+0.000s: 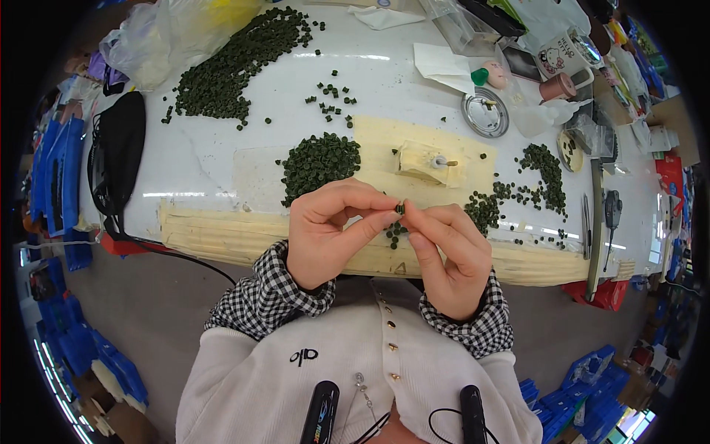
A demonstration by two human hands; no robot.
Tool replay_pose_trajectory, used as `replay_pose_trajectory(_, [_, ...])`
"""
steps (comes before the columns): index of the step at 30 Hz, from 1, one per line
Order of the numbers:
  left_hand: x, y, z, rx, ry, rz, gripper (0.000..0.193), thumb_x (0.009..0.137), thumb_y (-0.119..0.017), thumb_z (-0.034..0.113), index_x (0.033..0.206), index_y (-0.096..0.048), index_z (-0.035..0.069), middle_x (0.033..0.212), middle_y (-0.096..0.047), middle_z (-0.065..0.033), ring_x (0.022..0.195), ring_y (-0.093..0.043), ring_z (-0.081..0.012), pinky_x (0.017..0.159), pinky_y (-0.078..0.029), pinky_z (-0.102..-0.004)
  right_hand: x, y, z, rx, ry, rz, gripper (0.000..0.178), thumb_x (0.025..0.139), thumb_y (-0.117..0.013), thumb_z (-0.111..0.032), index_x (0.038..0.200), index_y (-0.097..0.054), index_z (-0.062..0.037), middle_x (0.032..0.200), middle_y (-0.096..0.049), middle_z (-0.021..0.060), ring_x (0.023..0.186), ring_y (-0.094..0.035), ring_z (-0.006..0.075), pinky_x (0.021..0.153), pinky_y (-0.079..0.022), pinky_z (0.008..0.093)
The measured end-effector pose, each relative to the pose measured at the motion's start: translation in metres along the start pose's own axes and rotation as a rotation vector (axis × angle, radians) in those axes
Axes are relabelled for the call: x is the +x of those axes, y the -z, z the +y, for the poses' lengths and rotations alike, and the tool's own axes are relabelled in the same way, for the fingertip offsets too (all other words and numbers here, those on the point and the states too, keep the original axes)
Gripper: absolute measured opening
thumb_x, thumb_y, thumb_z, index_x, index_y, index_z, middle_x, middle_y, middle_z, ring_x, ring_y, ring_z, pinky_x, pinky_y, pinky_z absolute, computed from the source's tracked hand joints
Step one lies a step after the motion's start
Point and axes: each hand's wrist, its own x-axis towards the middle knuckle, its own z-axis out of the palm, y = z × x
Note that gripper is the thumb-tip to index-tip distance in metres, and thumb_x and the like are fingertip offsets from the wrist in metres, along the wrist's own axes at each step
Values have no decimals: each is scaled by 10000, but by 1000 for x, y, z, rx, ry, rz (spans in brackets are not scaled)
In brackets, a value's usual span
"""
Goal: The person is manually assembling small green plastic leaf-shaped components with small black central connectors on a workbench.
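Above the table's near edge, my left hand [329, 229] pinches a small dark green piece [400, 209] between thumb and index finger. The index fingertip of my right hand [452, 255] meets that piece from the other side, while its thumb stays apart, lower down. A few more green pieces [394, 235] lie below the fingertips. Just beyond my left hand is a dense heap of the same pieces [322, 166]. Past my right hand, a tape-covered block [425, 164] with a short metal pin [441, 161] sits on yellowish tape.
A larger heap of green pieces [222, 81] spreads across the far left, beside plastic bags [159, 44]. Looser pieces [543, 174] lie at right. Around them are a round metal dish [485, 112], a pink thread spool [557, 87], tweezers [586, 226] and a black mask [117, 152].
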Motion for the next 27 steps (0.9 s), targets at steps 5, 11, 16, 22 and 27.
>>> replay_pose_trajectory(5, [0,-2,0,-68,35,6,169,837,-642,-103,999,-665,-62,983,-648,-131,903,-650,-174,825,-540,-277,-2,-1,3,45,-14,-5,370,794,-668,62,1158,-661,0,916,-640,105,767,-593,211,685,-478,278])
replay_pose_trajectory(11, [-1,-1,0,-85,74,13,153,843,-645,-93,993,-662,-69,987,-649,-130,906,-652,-165,805,-546,-266,-2,0,5,59,4,-24,371,796,-671,57,1161,-662,-7,913,-645,105,765,-595,211,684,-481,279])
replay_pose_trajectory(16, [-2,-2,2,-124,125,25,140,850,-645,-82,988,-662,-66,979,-654,-116,886,-653,-151,797,-543,-254,-1,0,7,57,22,-36,376,794,-673,60,1164,-662,-9,912,-646,104,764,-594,210,682,-484,277])
replay_pose_trajectory(22, [-2,-2,2,-152,142,12,140,861,-643,-65,1000,-656,-62,980,-657,-105,883,-650,-137,798,-539,-245,-1,2,7,67,19,-38,376,793,-673,65,1161,-663,-7,925,-648,106,770,-595,212,682,-483,273])
replay_pose_trajectory(27, [-2,-3,2,-161,131,1,139,867,-643,-57,1005,-653,-60,981,-657,-102,888,-647,-132,800,-539,-246,-4,3,9,69,16,-41,377,792,-670,62,1163,-661,-6,936,-652,104,770,-591,209,682,-476,276])
